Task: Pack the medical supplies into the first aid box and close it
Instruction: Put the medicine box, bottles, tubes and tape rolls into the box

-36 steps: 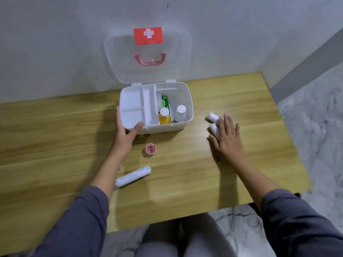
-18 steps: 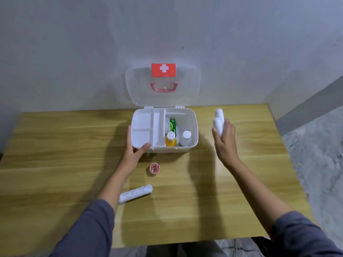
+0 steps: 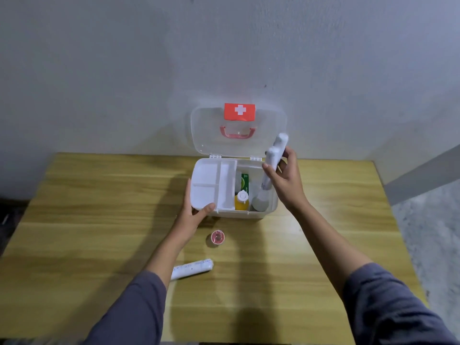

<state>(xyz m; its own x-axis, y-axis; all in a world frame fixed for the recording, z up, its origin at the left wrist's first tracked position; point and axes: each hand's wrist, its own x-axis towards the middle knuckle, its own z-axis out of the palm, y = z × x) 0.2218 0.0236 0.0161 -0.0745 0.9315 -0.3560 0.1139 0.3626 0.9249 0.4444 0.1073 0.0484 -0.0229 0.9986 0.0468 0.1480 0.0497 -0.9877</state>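
Observation:
The white first aid box point(image 3: 249, 215) stands open on the wooden table, its clear lid point(image 3: 211, 135) with a red cross label leaning against the wall. A white divider tray point(image 3: 209, 183) fills its left half. The right half holds a green packet point(image 3: 244, 181), a yellow bottle point(image 3: 241, 200) and a white bottle point(image 3: 259, 204). My left hand point(image 3: 196, 210) grips the box's front left corner. My right hand point(image 3: 286, 180) holds two white bandage rolls point(image 3: 275, 155) upright over the box's right side. A small pink tape roll point(image 3: 217, 237) and a long white bandage roll point(image 3: 193, 268) lie on the table in front.
The wooden table point(image 3: 87, 220) meets a grey wall behind the box. Its right edge point(image 3: 388, 220) drops to a marbled floor.
My right hand picked the two white rolls off the table at the right, lifted them and carried them left over the open box. My left hand stayed on the box corner.

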